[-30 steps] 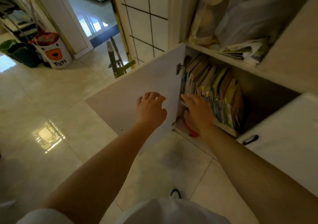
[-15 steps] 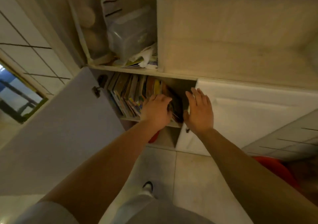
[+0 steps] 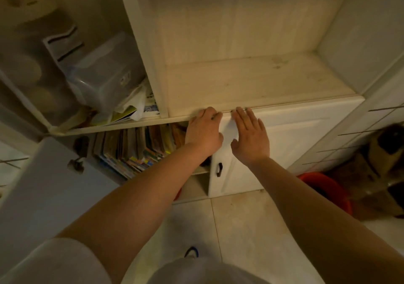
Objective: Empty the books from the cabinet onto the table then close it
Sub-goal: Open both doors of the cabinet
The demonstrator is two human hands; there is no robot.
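One cream-white wooden cabinet (image 3: 251, 82) is seen with two lower doors: the left white door (image 3: 48, 187) is swung open so the contents can be reached, while the right white panelled door (image 3: 290, 139) stands shut. One row of colourful thin books (image 3: 133, 148), too tightly packed to be counted, is kept upright on the inner shelf behind the open door; none has been taken out. The left hand (image 3: 204, 134) is reached across the row's right end, fingers curled at the shelf edge; whether a book is gripped cannot be told. The right hand (image 3: 250, 138) is laid flat, fingers spread, against the shut door, probably for bracing.
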